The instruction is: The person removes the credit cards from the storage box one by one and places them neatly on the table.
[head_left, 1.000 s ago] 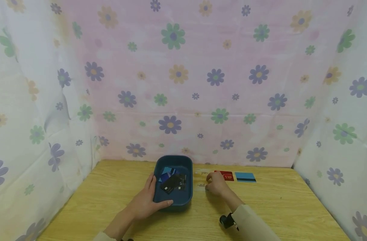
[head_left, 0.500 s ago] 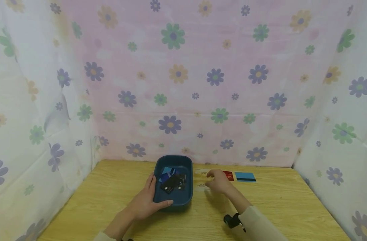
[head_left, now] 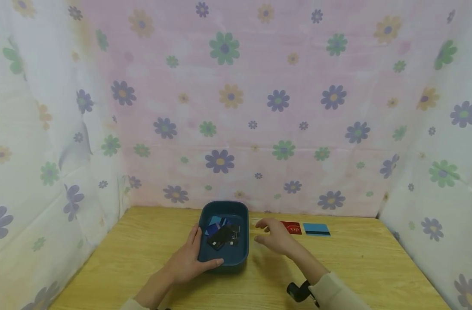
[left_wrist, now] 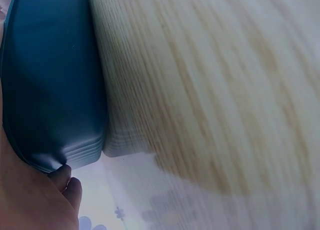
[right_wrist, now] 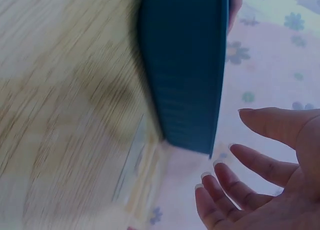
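"First entry, the right hand (head_left: 273, 235): state of grip?"
"Thumb and fingers spread apart, loosely bent; nothing visible held. Just beside the right wall of the box (head_left: 234, 258), apart from it."
"Left hand (head_left: 184, 261)?"
"Grip clamped on the box's near left corner: thumb on the near rim, fingers along the left wall."
"Governing relation?"
"Red card (head_left: 291, 228), lettering up, on the tabletop (head_left: 371, 267), just right of the right hand, the nearer one, and partly hidden by it. Long axis, left to right. Box on that hand's other side, long axis front to back."
"Remainder?"
"Blue card (head_left: 316, 229), dark-striped, just right of the red card, apart. Card pile (head_left: 221, 235), overlapping, inside the box. Flowered cloth (head_left: 245, 112) behind."
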Tool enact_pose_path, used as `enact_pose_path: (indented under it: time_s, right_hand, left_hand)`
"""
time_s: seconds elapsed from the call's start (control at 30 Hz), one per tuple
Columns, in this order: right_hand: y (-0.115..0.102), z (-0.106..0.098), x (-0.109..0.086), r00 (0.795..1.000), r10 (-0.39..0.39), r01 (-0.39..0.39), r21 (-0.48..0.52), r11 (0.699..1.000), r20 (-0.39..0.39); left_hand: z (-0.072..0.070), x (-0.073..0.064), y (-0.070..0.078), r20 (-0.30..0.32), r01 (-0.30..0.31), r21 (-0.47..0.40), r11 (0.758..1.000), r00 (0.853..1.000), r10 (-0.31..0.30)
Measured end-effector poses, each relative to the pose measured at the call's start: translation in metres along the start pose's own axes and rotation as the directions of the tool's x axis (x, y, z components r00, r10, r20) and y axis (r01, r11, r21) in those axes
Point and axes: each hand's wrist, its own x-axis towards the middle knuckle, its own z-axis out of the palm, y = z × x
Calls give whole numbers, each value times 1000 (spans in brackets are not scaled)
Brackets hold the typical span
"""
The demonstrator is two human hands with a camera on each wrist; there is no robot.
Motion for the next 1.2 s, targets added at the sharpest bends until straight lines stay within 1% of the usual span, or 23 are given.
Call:
enact_pose_path:
  time_s: [0.1,0.2,0.37,0.53,0.63,0.73,0.87,0.97,1.1,1.2]
  right_hand:
    - [-8,4,1,998,-55,55,-4,998,14]
    - [-17,9,3,996,-89,90,-8,996,27]
    - [-28,19,9,991,-120,121,-1,993,55]
    - [-37,29,14,984,-159,161,-29,986,85]
    - [-41,36,18,981,-166,170,-33,985,103]
    - [-44,43,23,981,-145,144,14,989,129]
    - [-46,56,29,983,-77,62,95,994,164]
    - [-47,66,34,985,-30,8,132,991,169]
    - [-49,80,41,993,32,-47,131,990,117]
    - [-49,91,48,995,73,-78,88,993,62]
  left_hand:
    - [0,0,0,-3,0,2,1000,1000,0]
    - [-1,0,0,-7,0,4,1000,1000,0]
    - [-1,0,1,-8,-1,5,1000,1000,1]
    - [-1,1,0,-5,-9,9,1000,1000,9]
    - [-1,0,1,-3,-11,7,1000,1000,11]
    - [-2,-1,1,0,-10,6,1000,1000,10]
    - [-2,-2,2,2,-15,9,1000,1000,15]
    - [-2,-2,1,1,-20,12,1000,1000,20]
    - [-2,-2,0,-4,-33,14,999,999,33]
    - [-2,-1,-1,-7,-41,17,999,999,41]
